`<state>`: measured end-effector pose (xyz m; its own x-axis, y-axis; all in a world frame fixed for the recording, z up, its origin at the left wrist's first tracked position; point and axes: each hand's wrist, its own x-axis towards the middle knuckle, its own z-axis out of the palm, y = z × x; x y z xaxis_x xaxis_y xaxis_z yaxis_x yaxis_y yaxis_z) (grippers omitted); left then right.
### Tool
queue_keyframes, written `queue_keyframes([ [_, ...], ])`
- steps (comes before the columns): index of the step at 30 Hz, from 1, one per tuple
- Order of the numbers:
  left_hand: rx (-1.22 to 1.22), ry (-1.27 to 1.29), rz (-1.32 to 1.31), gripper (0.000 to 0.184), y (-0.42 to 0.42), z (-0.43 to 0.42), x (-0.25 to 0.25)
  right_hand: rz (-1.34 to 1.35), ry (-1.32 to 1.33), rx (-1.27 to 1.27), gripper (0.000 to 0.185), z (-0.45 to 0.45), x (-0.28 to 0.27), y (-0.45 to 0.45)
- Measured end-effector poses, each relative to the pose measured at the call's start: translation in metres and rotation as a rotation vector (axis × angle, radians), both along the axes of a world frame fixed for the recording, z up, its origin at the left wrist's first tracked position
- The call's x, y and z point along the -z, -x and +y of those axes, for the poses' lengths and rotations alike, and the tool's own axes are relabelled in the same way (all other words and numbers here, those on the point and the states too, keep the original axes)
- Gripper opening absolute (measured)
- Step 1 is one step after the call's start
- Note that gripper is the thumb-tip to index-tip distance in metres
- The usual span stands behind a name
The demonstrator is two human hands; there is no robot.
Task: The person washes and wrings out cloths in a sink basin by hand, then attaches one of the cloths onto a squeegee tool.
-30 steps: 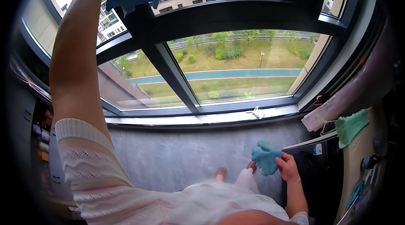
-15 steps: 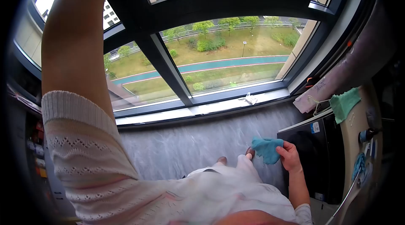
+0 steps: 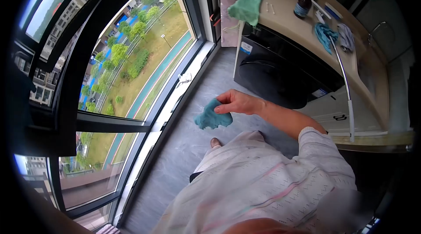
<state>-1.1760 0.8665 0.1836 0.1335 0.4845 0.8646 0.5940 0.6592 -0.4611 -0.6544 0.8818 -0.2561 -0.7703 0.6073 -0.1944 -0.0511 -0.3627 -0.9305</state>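
Observation:
A small teal cloth (image 3: 212, 116) hangs from my right hand (image 3: 237, 103), pinched between thumb and fingers, its lower edge loose above the grey floor. My right arm reaches in from the right, in front of my body. My left hand is out of view; only a dim part of that arm seems to show at the lower left edge.
Tall dark-framed windows (image 3: 72, 127) and a white sill (image 3: 175, 88) with a crumpled white item (image 3: 184, 77) run along the left. A black washing machine (image 3: 272, 76) stands under a beige counter (image 3: 291, 30) holding a green cloth (image 3: 250, 2), a dark bottle (image 3: 302, 7) and a blue cloth (image 3: 325, 35).
My view has turned right, bringing the counter further in. My right hand has moved left across the view with the teal cloth. My raised left arm has mostly left the view.

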Motion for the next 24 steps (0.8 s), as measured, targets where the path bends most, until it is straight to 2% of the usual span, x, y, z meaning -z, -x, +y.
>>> queue_keyframes([
  [6, 0.012, -0.07, 0.07, 0.024, -0.123, -0.021, 0.021, -0.031, -0.087, 0.012, 0.025, 0.012, -0.022, -0.115],
  [10, 0.013, -0.106, 0.094, 0.024, -0.206, -0.034, 0.03, -0.096, -0.276, 0.057, 0.023, 0.025, -0.066, -0.203],
  [12, 0.008, -0.121, 0.1, 0.024, -0.24, -0.04, 0.032, -0.157, -0.385, 0.134, 0.024, 0.031, -0.087, -0.243],
  [14, 0.004, -0.136, 0.109, 0.025, -0.269, -0.046, 0.033, -0.156, -0.383, 0.219, 0.025, 0.042, -0.105, -0.281],
  [17, -0.017, -0.152, 0.127, 0.025, -0.301, -0.056, 0.033, -0.228, -0.612, 0.381, 0.024, 0.07, -0.13, -0.327],
  [18, -0.03, -0.156, 0.139, 0.025, -0.312, -0.058, 0.032, -0.278, -0.678, 0.516, 0.027, 0.076, -0.138, -0.34],
  [20, -0.039, -0.167, 0.156, 0.026, -0.327, -0.061, 0.029, -0.188, -0.65, 0.663, 0.028, 0.107, -0.132, -0.362],
  [23, -0.063, -0.176, 0.18, 0.026, -0.341, -0.067, 0.026, -0.273, -0.57, 0.696, 0.029, 0.126, -0.111, -0.385],
  [24, -0.075, -0.184, 0.187, 0.026, -0.343, -0.071, 0.025, -0.482, -0.539, 0.668, 0.028, 0.134, -0.093, -0.394],
])
